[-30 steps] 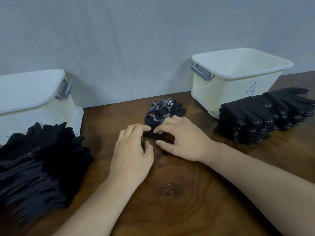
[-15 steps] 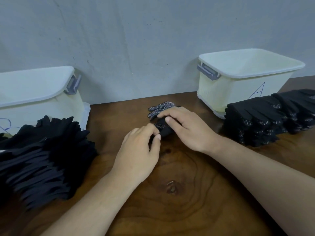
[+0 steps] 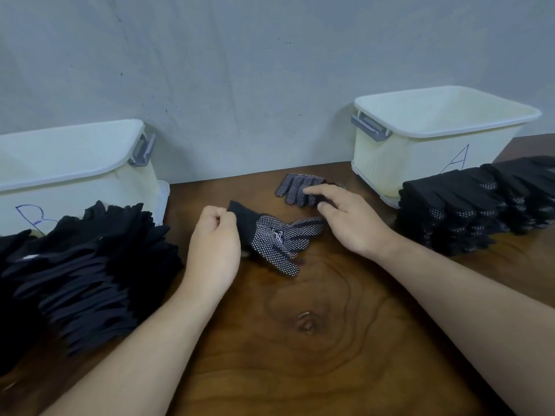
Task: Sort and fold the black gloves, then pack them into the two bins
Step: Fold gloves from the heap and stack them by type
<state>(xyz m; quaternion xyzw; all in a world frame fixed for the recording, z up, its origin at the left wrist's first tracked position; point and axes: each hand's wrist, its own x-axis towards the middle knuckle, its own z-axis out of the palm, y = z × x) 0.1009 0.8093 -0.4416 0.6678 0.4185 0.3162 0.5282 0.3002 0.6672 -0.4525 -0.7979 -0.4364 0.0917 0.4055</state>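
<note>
My left hand (image 3: 214,250) has its fingers curled tight on the cuff of the near glove (image 3: 276,243), which lies dotted side up on the surface (image 3: 300,355) between both hands. My right hand (image 3: 353,225) sits over the far glove (image 3: 297,189) and covers its cuff end. I cannot tell whether those fingers pinch it or only touch it. Bin B (image 3: 75,172) is cut off at the left edge, behind a loose pile of gloves (image 3: 84,265). The stacked gloves (image 3: 468,208) hide part of bin A (image 3: 420,151) and run out of view on the right.
</note>
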